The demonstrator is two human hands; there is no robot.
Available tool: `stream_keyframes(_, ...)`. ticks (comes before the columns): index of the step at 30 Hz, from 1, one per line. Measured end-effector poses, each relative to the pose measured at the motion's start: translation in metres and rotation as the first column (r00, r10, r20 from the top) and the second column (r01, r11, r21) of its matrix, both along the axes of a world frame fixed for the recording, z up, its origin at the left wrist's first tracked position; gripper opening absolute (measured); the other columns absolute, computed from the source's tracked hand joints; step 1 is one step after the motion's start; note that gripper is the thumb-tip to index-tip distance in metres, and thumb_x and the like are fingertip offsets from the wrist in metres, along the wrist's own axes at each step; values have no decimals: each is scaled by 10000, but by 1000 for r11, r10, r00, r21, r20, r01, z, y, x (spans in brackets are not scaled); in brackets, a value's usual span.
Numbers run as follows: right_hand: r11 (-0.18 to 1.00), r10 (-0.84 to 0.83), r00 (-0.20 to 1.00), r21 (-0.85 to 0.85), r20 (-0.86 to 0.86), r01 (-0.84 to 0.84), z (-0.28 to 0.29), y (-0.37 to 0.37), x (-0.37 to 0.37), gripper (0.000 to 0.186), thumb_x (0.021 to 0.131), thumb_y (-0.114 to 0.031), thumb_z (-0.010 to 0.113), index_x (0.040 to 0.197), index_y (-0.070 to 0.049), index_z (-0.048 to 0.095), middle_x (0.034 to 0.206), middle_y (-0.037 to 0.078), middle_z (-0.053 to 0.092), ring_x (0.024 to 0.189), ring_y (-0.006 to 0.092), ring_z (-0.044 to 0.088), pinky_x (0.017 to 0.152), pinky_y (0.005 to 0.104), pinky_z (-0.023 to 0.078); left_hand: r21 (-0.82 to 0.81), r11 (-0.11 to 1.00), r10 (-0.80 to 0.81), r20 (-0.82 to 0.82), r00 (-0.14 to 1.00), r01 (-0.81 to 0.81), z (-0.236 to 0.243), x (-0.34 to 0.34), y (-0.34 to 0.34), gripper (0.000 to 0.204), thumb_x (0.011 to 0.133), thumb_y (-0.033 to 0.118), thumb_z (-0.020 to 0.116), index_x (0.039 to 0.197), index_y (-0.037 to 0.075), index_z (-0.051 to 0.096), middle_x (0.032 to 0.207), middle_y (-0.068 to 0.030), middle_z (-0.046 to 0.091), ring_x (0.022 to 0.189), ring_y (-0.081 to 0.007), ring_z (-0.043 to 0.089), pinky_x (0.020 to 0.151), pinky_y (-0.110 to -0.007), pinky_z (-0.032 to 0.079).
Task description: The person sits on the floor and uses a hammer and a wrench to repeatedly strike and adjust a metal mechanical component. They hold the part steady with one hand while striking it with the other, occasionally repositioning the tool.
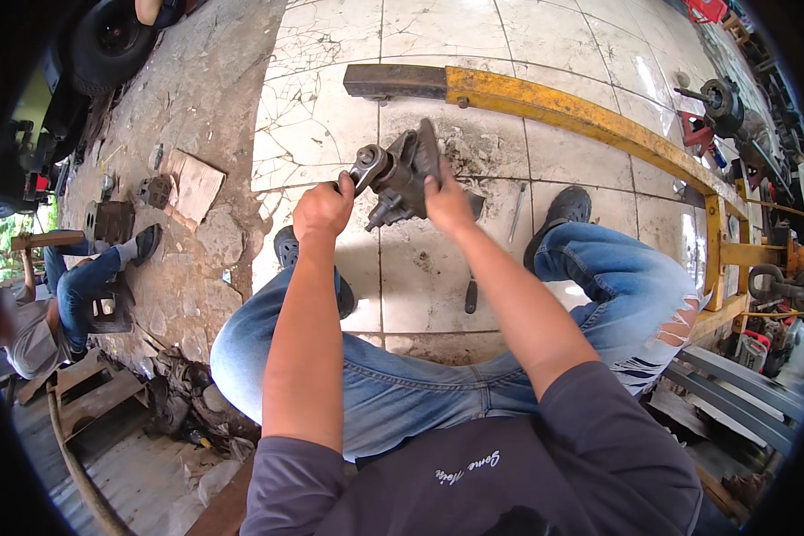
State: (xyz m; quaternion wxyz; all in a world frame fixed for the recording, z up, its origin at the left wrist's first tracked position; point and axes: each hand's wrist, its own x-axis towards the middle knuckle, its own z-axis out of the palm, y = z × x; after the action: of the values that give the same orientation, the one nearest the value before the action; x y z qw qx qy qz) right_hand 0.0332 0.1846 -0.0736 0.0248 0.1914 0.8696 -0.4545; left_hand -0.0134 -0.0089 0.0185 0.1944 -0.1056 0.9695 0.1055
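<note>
A greasy dark metal mechanical part [405,186], with a housing and a wide flange, is held just above the tiled floor between my feet. My left hand [322,211] is closed in a fist around a metal lever with a round head [369,161]. That head meets the housing's left side; whether it is a tool or belongs to the part I cannot tell. My right hand [448,204] grips the flange side, thumb on its near face. On the tiles to the right lies a thin metal rod [516,213]. A dark-handled tool [471,297] lies nearer me.
A yellow steel beam [554,113] with a dark end crosses beyond the part and joins a yellow frame at right. On the left, cardboard [193,186] and metal blocks [109,221] lie on rough ground. Another person [75,295] sits farther left, near a wheel [107,40].
</note>
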Motion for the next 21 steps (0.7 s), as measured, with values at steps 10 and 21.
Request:
stream_keyframes(10,997,27,1000,74,11,-27,46,29,-47,573,971,-270,447,1503,-131,287,931,294,669,894,460,652,824,498,510,-58,998,0,-29,1000,-2,-10,1,-11,637,957,556,324,1047,75,731,1054,-218,691,1026,-370,649,911,-450,500)
stream_keyframes(21,979,-164,986,-121,12,164,-25,22,9,591,978,-307,459,1516,-183,249,1101,316,632,1035,483,609,917,511,473,-46,999,8,-16,1000,-9,-5,1,-7,630,960,567,327,1005,96,742,1025,-202,698,1010,-371,652,884,-452,511)
